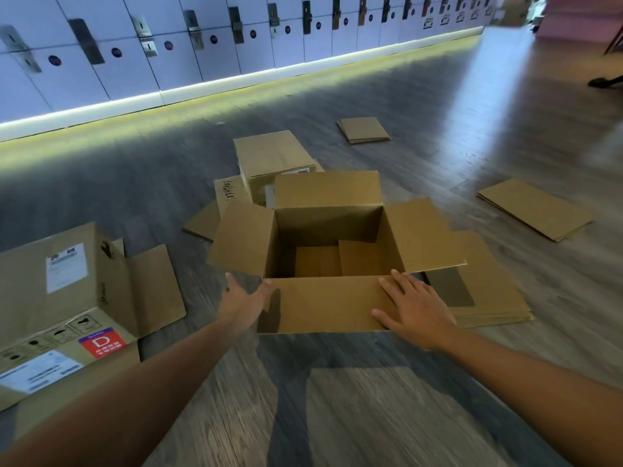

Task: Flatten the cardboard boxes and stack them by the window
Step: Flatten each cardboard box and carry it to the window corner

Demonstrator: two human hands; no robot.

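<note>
The open box is set upright on the floor, directly ahead of both hands, its long axis running left to right. The near flap is touched by the right hand, laid flat with fingers spread; the left hand, open and holding nothing, is placed just beside the flap's left edge. Both are about equally near.

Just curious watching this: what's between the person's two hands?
In the head view, the open box's near flap spans between the left hand and right hand.
</note>
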